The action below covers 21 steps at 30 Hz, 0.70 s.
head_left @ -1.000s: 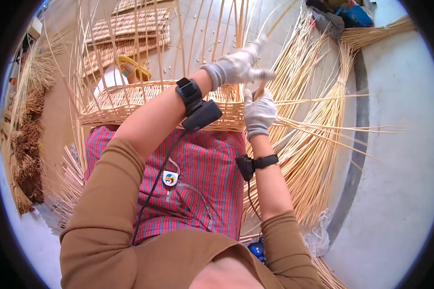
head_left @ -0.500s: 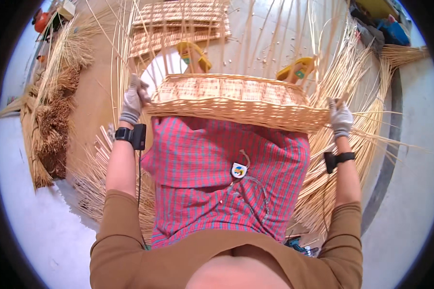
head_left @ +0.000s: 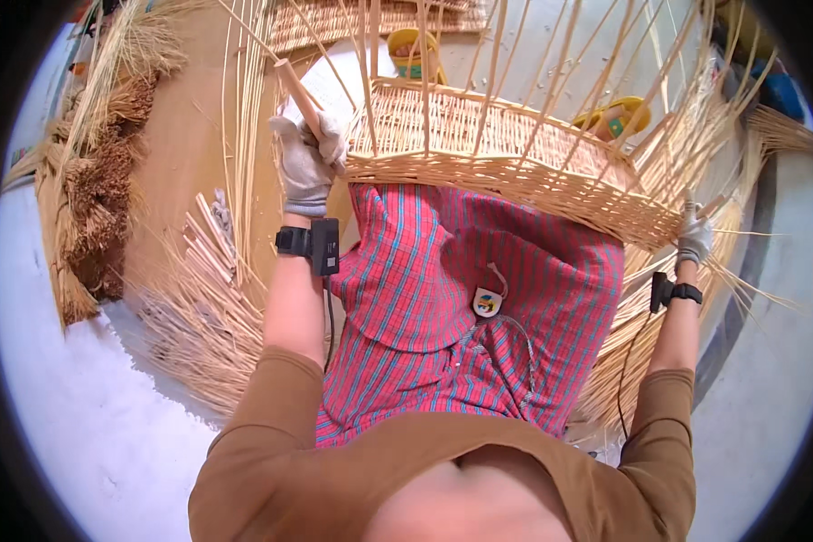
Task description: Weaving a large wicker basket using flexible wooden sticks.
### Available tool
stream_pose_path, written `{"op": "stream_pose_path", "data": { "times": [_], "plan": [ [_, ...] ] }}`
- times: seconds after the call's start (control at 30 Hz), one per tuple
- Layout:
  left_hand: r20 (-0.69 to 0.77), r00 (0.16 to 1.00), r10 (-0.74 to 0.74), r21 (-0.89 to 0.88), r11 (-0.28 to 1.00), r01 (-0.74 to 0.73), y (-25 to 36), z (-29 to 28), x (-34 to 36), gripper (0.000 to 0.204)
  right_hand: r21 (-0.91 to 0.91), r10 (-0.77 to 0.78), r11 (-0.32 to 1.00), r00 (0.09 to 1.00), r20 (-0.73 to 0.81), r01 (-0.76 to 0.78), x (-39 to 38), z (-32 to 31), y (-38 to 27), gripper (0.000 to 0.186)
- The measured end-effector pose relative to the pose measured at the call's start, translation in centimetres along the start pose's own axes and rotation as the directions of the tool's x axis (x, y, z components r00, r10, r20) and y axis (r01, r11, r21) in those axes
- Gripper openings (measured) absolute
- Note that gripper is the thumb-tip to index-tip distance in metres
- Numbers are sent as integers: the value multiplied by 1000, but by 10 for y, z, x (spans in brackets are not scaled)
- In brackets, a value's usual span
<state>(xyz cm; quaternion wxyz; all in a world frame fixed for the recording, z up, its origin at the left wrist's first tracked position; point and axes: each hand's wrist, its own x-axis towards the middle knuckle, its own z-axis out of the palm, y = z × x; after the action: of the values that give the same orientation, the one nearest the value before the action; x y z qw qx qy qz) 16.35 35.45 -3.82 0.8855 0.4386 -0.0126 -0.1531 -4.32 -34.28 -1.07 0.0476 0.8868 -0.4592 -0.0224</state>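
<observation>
A half-woven rectangular wicker basket (head_left: 515, 192) is held across my front, tilted so that its right end sits lower in view. Long pale stakes (head_left: 490, 81) rise from its rim. At the left corner my left hand (head_left: 305, 164), in a whitish glove, is closed around a thick wooden stick (head_left: 298, 98) that points up and away. Whether this stick is fixed into the basket cannot be seen. My right hand (head_left: 695, 237), gloved too, grips the basket's right end, its fingers partly hidden. Below the basket, a red and blue checked cloth (head_left: 406, 298) covers my lap.
Loose cane bundles (head_left: 208, 339) spread at the left, with more strands (head_left: 619, 361) at the right. Brown-ended bundles (head_left: 108, 190) lie along the far left. Yellow slippers (head_left: 625, 116) and woven panels (head_left: 321, 27) are beyond the basket.
The basket has shifted rightward in view and tilted, its left end higher. My left hand has moved right and now shows the thick stick in its grip. The right hand went right and slightly lower.
</observation>
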Motion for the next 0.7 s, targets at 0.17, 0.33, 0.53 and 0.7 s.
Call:
{"op": "stream_pose_path", "data": {
  "times": [0.17, 0.33, 0.53, 0.7],
  "plan": [
    [-82, 995, -53, 105, 993, 61, 4, 19, 9, 74, 30, -89, 996, 995, 49, 87, -1, -6, 4, 93],
    [-93, 962, 255, 829, 555, -67, 27, 69, -22, 62, 440, -128, 816, 859, -497, 376, -80, -41, -57, 62],
    [484, 858, -173, 717, -483, -502, -25, 120, -56, 83, 877, -730, -50, 582, -359, 477, -276, -61, -252, 37],
    [212, 974, -79, 887, -404, -225, -67, 123, -29, 73, 959, -749, 151, 661, -49, 242, -281, -48, -366, 19]
  ]
}}
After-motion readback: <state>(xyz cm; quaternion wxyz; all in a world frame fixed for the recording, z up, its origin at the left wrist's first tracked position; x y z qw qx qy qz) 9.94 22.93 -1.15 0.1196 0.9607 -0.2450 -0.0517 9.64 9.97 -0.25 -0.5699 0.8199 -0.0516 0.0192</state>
